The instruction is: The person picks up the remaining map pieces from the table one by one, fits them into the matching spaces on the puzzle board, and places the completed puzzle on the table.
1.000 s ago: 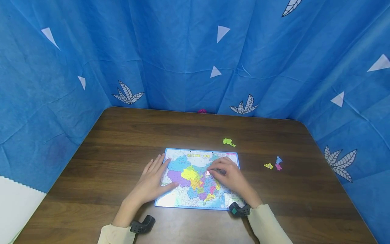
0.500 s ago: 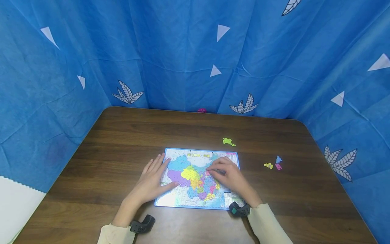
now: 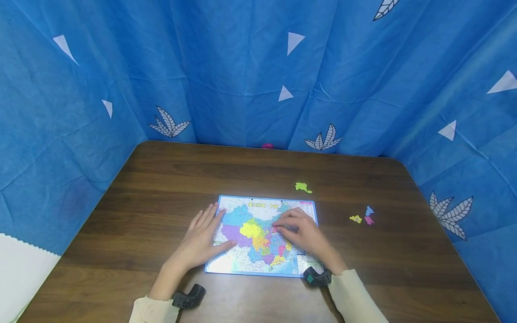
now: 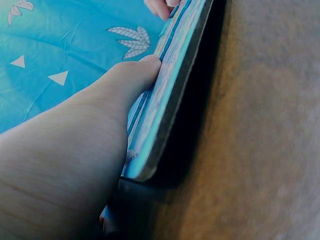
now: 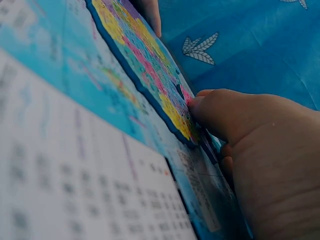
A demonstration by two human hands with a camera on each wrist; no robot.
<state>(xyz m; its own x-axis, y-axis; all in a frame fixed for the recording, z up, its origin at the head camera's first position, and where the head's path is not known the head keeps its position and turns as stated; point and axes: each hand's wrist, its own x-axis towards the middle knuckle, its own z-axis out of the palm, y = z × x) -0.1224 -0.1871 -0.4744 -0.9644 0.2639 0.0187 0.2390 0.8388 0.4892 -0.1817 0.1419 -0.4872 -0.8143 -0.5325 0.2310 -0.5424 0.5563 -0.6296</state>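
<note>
A map puzzle board (image 3: 230, 266) with a blue rim lies on the table, bearing many coloured pieces that form a map. My left hand (image 3: 202, 240) rests on its left side, fingers straight and spread, thumb reaching over the map's lower left. Over the right part of the map, my right hand (image 3: 300, 229) pinches a small pink puzzle piece (image 5: 186, 95) between thumb and forefinger. That piece is at the surface among the fitted pieces, mostly covered by the fingertips. Whether it lies flat in its slot, I cannot tell.
Loose puzzle pieces lie on the dark wooden table (image 3: 161, 179): a green piece (image 3: 303, 187) behind the board, and yellow (image 3: 356, 219), blue (image 3: 369, 210) and pink (image 3: 369, 220) ones to the right. A blue curtain (image 3: 242, 89) hangs behind.
My right fingertips have shifted very slightly left with the pink piece, which now shows less and no longer glares white. The left hand has stayed still.
</note>
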